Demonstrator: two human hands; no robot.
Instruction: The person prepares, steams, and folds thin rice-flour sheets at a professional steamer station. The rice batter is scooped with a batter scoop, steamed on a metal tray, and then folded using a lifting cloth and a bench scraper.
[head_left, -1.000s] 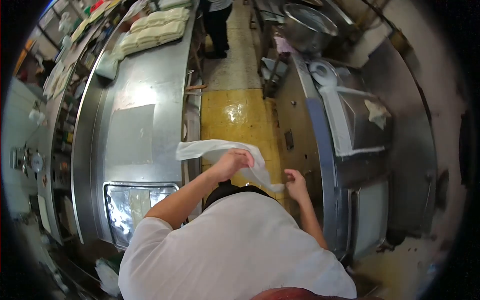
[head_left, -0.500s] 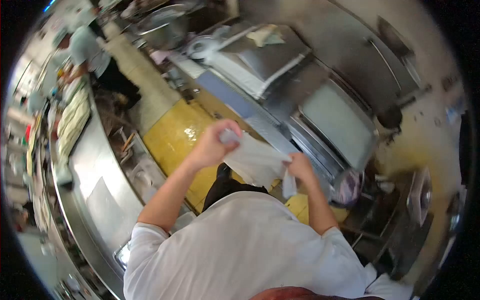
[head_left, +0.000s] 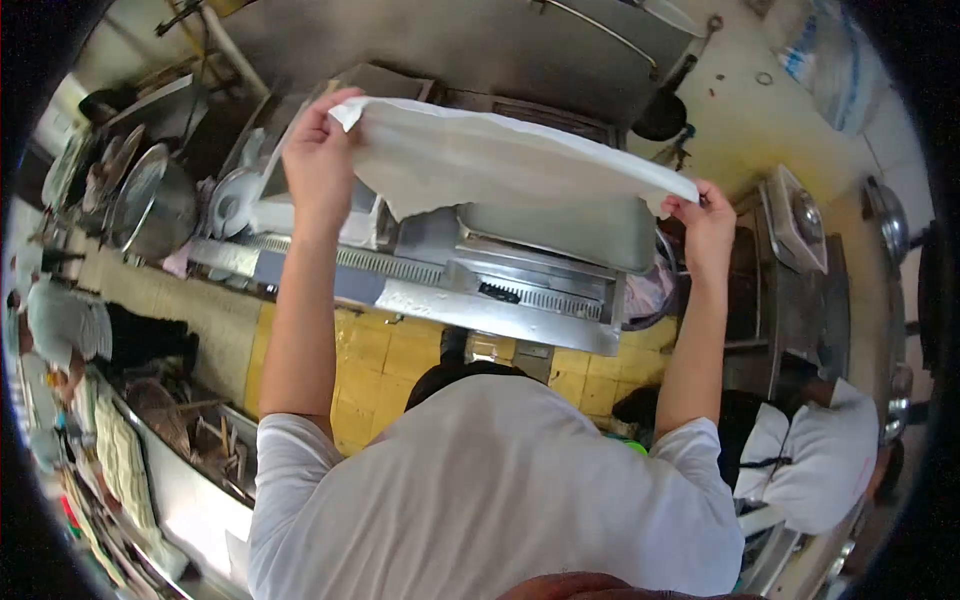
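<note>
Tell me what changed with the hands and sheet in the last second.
The white sheet, bunched low a second ago, is now spread wide and raised before the steel machine. The left hand and the right hand moved up and apart, each pinching a top corner. The view swung toward the machine. Unchanged: the sheet stays in hand.
</note>
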